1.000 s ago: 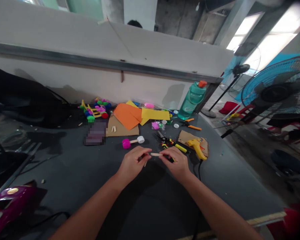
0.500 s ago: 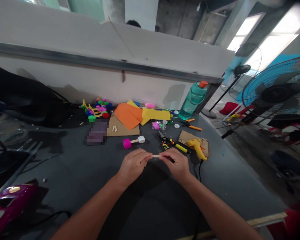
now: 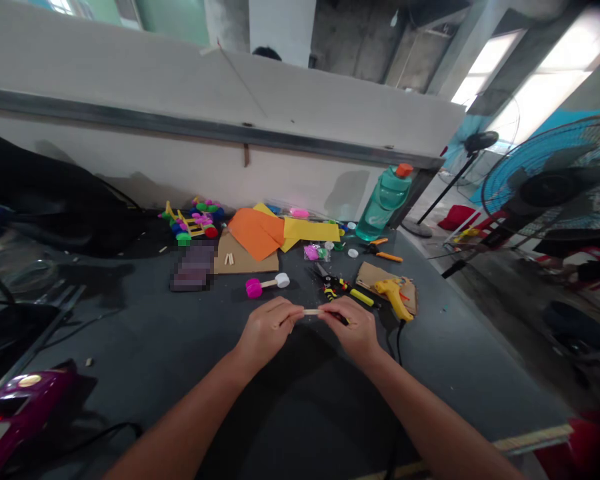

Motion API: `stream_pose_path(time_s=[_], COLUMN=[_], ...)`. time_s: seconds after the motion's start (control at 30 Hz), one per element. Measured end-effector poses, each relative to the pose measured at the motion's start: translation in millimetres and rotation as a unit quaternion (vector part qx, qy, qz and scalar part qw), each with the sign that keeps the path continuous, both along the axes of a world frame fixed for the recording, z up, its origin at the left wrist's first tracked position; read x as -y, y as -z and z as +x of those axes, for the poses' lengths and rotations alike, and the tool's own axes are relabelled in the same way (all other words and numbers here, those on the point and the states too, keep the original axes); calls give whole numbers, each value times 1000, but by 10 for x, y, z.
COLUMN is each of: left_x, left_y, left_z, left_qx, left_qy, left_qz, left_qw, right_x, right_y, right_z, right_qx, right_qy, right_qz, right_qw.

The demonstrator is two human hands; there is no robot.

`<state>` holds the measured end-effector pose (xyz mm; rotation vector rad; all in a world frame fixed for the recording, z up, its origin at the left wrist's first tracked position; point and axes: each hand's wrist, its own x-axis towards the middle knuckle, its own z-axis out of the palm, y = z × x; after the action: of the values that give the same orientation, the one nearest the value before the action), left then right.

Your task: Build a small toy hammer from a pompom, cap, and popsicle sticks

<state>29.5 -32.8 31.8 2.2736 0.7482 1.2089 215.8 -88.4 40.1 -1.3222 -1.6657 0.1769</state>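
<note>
A short pale wooden stick (image 3: 311,312) spans the gap between my two hands, just above the dark table. My left hand (image 3: 269,328) pinches its left end, and my right hand (image 3: 351,327) pinches the other end. Beyond the left hand lies a wooden stick with pink and white bottle caps (image 3: 254,288) at its ends. Past the right hand rest pliers with yellow and black handles (image 3: 355,293), partly hidden by that hand. A yellow glue gun (image 3: 396,298) sits on a cardboard piece to the right.
Orange paper (image 3: 257,232), yellow paper (image 3: 313,230) and cardboard (image 3: 247,263) with small sticks lie at the back, near a teal bottle (image 3: 384,203). Colourful cap-wheeled toys (image 3: 195,220) stand back left. Orange-handled pliers (image 3: 384,251) lie right; a purple device (image 3: 30,407) is front left.
Both hands keep their pinch on the stick and have hardly moved. The view has shifted very slightly.
</note>
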Motion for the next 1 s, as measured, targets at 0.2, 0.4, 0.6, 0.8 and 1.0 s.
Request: stream_pose_path(time_s=[0.2,0.4,0.6,0.8,1.0], left_x=[-26,-33,-54,-37,-5], left_y=[8,27,51,12,-5], left_z=[6,49,97,111,121], left_qx=[7,7,83,119,113], left_qy=[-21,-14,12,11,32], left_qz=[-89,-294,-446,-482,-492], left_qw=[996,956,891,868,863], right_x=[-3,-20,-19,-22,-19], right_y=[-12,44,48,40,44], right_z=[4,34,54,29,20], right_qx=[-11,-33,-68,-38,-8], right_qy=[-9,-14,-34,-30,-11], right_qz=[-35,-98,-115,-75,-40], right_qw=[999,995,990,996,999])
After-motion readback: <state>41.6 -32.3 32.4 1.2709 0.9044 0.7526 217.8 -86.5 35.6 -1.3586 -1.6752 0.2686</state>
